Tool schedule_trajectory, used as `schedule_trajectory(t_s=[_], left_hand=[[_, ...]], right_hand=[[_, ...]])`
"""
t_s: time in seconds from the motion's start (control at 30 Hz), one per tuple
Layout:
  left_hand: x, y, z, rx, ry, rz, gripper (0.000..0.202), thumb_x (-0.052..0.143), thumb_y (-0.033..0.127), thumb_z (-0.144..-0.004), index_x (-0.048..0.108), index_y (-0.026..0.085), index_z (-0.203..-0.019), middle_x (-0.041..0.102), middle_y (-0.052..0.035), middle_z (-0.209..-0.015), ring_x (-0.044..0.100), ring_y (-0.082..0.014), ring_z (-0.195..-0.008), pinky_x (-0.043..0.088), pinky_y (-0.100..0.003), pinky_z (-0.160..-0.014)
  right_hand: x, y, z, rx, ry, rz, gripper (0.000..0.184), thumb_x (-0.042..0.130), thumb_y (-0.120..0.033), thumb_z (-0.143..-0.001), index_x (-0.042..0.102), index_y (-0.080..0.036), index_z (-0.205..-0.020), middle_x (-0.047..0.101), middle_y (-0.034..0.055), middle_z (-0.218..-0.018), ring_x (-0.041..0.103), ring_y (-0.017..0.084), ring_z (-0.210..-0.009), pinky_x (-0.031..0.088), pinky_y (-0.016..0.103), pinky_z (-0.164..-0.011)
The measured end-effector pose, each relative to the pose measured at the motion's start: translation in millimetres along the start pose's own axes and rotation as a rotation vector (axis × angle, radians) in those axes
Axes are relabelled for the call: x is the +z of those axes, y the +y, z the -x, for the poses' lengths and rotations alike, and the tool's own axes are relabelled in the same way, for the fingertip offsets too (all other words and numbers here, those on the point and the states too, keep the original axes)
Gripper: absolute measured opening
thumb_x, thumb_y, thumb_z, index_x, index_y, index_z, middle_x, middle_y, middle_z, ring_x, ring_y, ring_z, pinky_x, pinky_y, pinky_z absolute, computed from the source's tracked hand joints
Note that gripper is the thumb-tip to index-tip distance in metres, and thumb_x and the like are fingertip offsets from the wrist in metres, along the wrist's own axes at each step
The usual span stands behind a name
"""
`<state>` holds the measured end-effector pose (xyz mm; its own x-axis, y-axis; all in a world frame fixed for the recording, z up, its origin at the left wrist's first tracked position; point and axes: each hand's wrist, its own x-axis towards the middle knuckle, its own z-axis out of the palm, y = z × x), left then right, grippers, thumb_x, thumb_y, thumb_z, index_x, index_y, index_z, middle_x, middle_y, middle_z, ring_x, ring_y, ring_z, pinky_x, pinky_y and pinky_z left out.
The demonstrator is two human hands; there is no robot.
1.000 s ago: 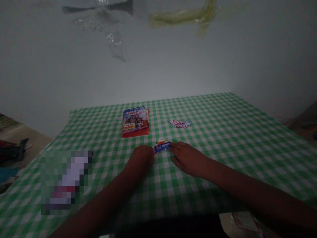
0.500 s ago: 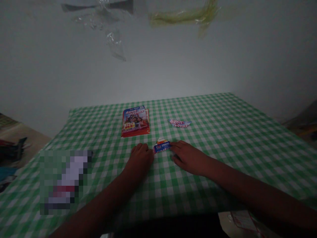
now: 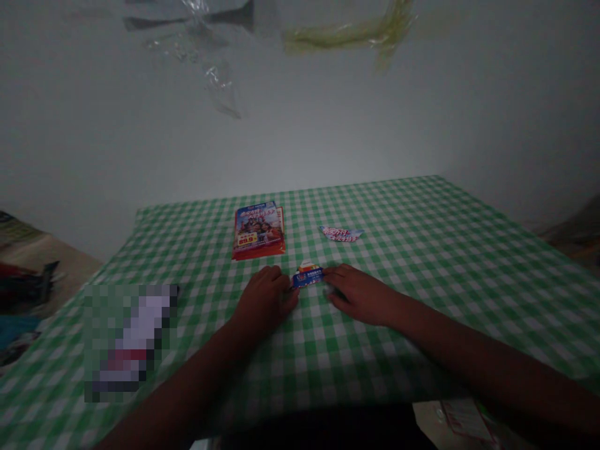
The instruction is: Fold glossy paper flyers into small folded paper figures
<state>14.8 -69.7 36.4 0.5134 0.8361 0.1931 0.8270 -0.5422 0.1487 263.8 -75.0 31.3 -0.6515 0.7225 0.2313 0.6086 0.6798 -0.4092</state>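
Note:
A small folded piece of printed paper (image 3: 308,276), blue with white and orange, lies on the green-and-white checked tablecloth (image 3: 422,250). My left hand (image 3: 265,300) rests with curled fingers against its left end, thumb and fingertips pinching it. My right hand (image 3: 359,292) lies on the cloth at its right end, fingertips pressed on the paper. Both forearms reach in from the bottom edge.
A stack of colourful flyers (image 3: 258,230) with a red border lies beyond my left hand. A small pink-and-blue folded paper shape (image 3: 341,234) sits beyond my right hand. A blurred-out patch (image 3: 131,340) covers something on the left. A pale wall stands behind the table.
My left hand has closed in on the paper's left end and its fingers have curled. The right hand stays almost still. The view has shifted slightly.

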Motion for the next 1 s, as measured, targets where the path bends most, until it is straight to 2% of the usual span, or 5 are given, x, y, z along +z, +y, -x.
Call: schedule_trajectory(t_s=[0.17, 0.57, 0.77, 0.87, 1.0], left_hand=[[14.9, 0, -7, 0.092, 0.057, 0.222, 0.044, 0.065, 0.031, -0.088, 0.052, 0.02, -0.129, 0.054, -0.0123, -0.132, 0.051, -0.0264, -0.122, 0.045, -0.046, -0.104], [9.0, 15, -6, 0.112, -0.009, 0.128, 0.041, 0.064, 0.024, -0.08, 0.056, 0.016, -0.12, 0.062, -0.0131, -0.118, 0.057, -0.0286, -0.11, 0.045, -0.048, -0.101], [9.5, 12, -5, -0.028, 0.063, 0.309, 0.047, 0.063, 0.022, -0.079, 0.051, 0.013, -0.124, 0.061, -0.0129, -0.115, 0.057, -0.0273, -0.11, 0.047, -0.048, -0.1], [7.6, 11, -6, -0.104, 0.084, 0.492, 0.042, 0.06, 0.023, -0.082, 0.051, 0.017, -0.123, 0.061, -0.0094, -0.113, 0.059, -0.0235, -0.106, 0.049, -0.045, -0.098], [4.4, 18, -7, -0.039, 0.117, 0.64, 0.045, 0.06, 0.021, -0.082, 0.05, 0.021, -0.126, 0.059, -0.0088, -0.118, 0.059, -0.0236, -0.108, 0.049, -0.045, -0.097]], right_hand=[[-3, 10, -3, -0.107, 0.009, -0.175, 0.027, 0.053, -0.019, -0.094, 0.059, -0.02, -0.121, 0.065, 0.0106, -0.12, 0.058, 0.023, -0.113, 0.049, 0.045, -0.098], [4, 12, -8, -0.108, 0.117, -0.357, 0.026, 0.052, -0.018, -0.094, 0.059, -0.024, -0.118, 0.067, 0.0068, -0.116, 0.062, 0.02, -0.11, 0.049, 0.043, -0.097], [10, 14, -12, 0.274, 0.449, -0.479, 0.007, 0.055, -0.026, -0.09, 0.06, -0.022, -0.093, 0.065, 0.0037, -0.089, 0.063, 0.019, -0.082, 0.054, 0.038, -0.077], [17, 12, -13, 0.378, 0.359, -0.717, 0.014, 0.062, -0.032, -0.087, 0.058, -0.022, -0.097, 0.065, 0.0023, -0.085, 0.063, 0.017, -0.076, 0.055, 0.036, -0.073], [24, 0, -14, 0.264, 0.223, -0.994, 0.041, 0.069, -0.035, -0.084, 0.055, -0.024, -0.121, 0.068, 0.0039, -0.1, 0.066, 0.019, -0.091, 0.054, 0.039, -0.085]])
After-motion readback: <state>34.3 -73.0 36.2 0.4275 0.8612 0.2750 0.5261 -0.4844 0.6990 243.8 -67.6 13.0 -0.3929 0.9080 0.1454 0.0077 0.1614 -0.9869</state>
